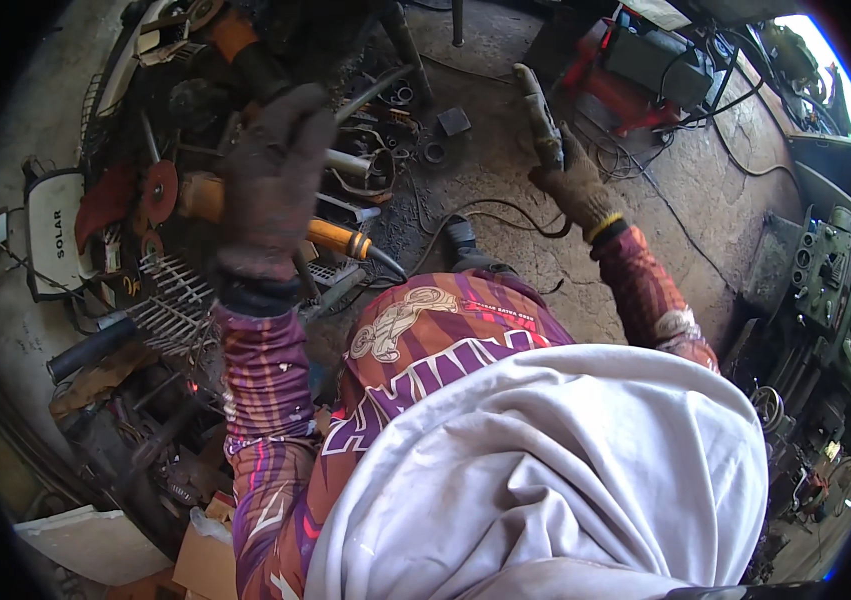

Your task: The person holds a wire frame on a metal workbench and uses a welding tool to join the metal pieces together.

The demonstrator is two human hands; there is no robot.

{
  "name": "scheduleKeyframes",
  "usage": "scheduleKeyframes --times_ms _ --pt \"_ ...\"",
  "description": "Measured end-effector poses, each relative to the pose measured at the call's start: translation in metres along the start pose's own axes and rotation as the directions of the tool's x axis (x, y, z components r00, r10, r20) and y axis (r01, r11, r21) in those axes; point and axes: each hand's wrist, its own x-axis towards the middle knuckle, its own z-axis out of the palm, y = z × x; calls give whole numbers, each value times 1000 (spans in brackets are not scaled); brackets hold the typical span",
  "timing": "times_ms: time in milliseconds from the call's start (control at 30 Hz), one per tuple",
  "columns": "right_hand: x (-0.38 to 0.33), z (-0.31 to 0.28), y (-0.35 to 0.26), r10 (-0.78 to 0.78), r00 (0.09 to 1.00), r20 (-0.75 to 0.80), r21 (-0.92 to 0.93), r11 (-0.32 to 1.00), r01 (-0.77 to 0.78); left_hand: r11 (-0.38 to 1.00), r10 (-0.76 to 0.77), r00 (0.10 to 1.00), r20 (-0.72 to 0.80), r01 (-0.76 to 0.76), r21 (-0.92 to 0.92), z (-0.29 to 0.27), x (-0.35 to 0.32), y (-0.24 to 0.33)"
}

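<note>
1. Your right hand (573,185) is gloved and clamped around the handle of a welding torch (537,110), held out ahead of you over the bare concrete floor (505,170); its cable (485,215) loops back from under that hand toward your knee.
2. Your left hand (270,190), also gloved, is raised with the fingers loosely curled. It seems to hold nothing, though the palm faces away, so you cannot be sure.
3. Just behind and below the left hand lies an orange-handled tool (335,237), and beyond the fingertips a heap of metal parts and pipes (375,150). To the left of that hand sit red grinding discs (157,190) and a wire rack (177,300).
4. As a judgement: the torch is in hand and ready, but no arc or glow shows and no workpiece lies under the tip, so the work itself looks not yet begun; a piece has yet to be picked from the heap.
5. Hard to read: the torch tip is small and blurred, your hooded top (555,480) hides everything near your lap, and the picture's rim bends and darkens the machinery to the right of your right hand.
</note>
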Motion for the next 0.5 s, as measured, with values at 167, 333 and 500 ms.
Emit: scheduleKeyframes --times_ms 167,333,500 --pt "-15 18 -17 4 997 76 206 978 -20 949 135 986 100 -157 274 11 22 12" --pt "-31 17 -14 -22 985 169 780 614 -120 843 271 945 -185 -140 520 -48 87 -22" --pt "-38 35 10 -35 978 207 822 549 -154 376 103 983 -152 103 921 -112 171 -46"
